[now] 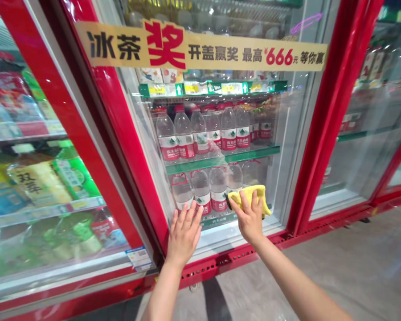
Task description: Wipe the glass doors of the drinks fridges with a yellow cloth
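Observation:
My right hand presses a yellow cloth against the lower part of a glass cooler door. Its fingers are spread over the cloth, and a dark edge shows at the cloth's left side. My left hand is open, fingers stretched out, at the door's lower left beside the red frame. Whether that palm touches the glass, I cannot tell. Behind the pane, water bottles with red caps and red-and-white labels stand in rows on the shelves.
A yellow banner strip with Chinese lettering crosses the upper door. To the left, another cooler door shows drink bottles; a further cooler stands at right. A red base rail with holes runs along the grey floor.

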Tool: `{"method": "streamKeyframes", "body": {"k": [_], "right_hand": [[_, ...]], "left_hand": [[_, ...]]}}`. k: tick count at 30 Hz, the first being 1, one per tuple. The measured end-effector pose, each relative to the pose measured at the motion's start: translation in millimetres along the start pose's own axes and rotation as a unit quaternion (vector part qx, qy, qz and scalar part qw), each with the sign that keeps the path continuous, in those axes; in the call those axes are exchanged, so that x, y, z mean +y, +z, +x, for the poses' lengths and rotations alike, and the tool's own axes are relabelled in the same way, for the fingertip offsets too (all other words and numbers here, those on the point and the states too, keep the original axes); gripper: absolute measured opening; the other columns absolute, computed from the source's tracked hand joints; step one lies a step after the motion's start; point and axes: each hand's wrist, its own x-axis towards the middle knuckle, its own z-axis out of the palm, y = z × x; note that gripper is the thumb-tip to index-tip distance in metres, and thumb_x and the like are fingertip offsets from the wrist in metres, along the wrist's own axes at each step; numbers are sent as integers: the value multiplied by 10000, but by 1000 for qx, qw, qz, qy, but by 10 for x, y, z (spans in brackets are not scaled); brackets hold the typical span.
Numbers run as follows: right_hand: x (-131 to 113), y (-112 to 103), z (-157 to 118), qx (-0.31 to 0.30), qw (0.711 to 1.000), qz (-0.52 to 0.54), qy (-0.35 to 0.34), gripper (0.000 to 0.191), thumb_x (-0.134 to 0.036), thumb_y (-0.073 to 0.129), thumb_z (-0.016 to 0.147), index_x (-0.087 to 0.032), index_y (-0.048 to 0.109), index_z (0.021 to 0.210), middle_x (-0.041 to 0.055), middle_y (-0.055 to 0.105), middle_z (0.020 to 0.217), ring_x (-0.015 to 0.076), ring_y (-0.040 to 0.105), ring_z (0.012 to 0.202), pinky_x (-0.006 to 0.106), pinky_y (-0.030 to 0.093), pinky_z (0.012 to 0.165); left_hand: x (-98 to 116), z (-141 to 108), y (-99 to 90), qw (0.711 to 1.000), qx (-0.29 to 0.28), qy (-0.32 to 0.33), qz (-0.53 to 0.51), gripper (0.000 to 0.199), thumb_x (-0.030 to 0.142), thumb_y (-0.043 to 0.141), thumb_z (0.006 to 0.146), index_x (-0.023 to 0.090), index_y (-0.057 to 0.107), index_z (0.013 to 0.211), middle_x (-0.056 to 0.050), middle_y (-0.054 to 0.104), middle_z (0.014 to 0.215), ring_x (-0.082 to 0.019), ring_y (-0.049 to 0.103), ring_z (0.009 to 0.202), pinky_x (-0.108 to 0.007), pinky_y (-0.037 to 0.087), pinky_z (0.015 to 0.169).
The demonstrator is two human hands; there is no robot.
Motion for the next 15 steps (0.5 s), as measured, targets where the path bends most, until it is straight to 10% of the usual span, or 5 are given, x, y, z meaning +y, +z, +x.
{"method": "streamKeyframes", "body": {"k": [7,15], "right_hand": [[-247,-3,95,10,997,27,65,829,4,441,903,-419,302,1602,14,187,1725,378,-105,1584,793,188,1170],[-337,-19,-107,-45,993,13,-108,664,-56,544,920,-480,564,1430,-101,462,1604,230,29,1610,563,35,1296]], "left_hand": [[-82,-52,-124,1000,-12,8,10,659,280,609,971,306,375,1587,-54,479,1582,-204,222,1580,-494,54,1316],[-128,-80,-176,1000,-26,-6,7,594,280,581,986,296,429,1561,-59,491,1572,-225,309,1551,-507,53,1313]]}}
